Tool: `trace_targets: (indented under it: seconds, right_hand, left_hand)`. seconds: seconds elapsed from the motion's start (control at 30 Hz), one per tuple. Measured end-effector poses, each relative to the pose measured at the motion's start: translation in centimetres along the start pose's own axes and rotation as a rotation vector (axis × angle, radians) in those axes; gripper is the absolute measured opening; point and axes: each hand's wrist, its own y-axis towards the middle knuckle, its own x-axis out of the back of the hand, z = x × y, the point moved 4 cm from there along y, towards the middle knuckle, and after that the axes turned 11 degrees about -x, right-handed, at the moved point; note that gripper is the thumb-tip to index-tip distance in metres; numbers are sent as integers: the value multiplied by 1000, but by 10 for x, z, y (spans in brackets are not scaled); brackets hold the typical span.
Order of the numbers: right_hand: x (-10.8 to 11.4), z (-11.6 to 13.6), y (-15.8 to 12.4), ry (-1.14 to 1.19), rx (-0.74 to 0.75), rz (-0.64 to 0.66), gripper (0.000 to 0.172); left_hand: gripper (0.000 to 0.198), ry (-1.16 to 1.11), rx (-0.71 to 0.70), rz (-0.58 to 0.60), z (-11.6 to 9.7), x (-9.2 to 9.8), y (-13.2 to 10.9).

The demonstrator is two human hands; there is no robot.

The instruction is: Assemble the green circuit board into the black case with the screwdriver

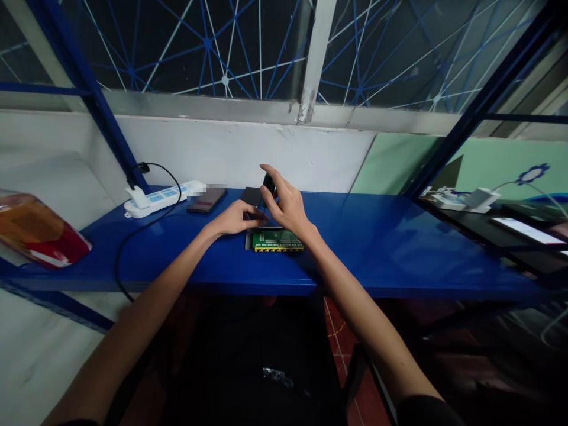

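My right hand (287,204) is closed around the dark handle of a screwdriver (268,182), held upright with its thin shaft pointing down. Just left of the shaft, my left hand (235,218) has its fingertips together near the screwdriver's lower end; what they pinch, if anything, is too small to make out. Under both hands lies a green circuit board (277,238) with a row of yellow ports along its near edge, set in a metal tray. Its far part is hidden by my hands. A flat black piece (251,195) lies behind them.
On the blue table (377,242), a white power strip (162,199) with a black cable (122,251) and a dark phone (206,200) stand to the left. A red and orange package (39,231) sits at far left. A white charger (481,200) is at right.
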Motion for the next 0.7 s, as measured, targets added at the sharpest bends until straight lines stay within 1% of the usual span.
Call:
trace_targets:
  seconds: [0.17,0.3,0.5,0.63,0.7]
  right_hand:
    - [0,1,-1,-6,2,2,47]
    - [-1,1,-1,2,11,6,47]
    - [-2,0,0,-5,-3,21,47]
    - [-2,1,0,-32,-13,29,47]
    - [-2,1,0,-46,-20,32,48]
  left_hand:
    - [20,52,44,-81,5,3,-1]
    - [21,38,48,-70,6,3,0]
    - [20,24,20,-20,2,2,1]
    - [22,55,14,16,0,1,0]
    - [22,84,6,6,1,1,0]
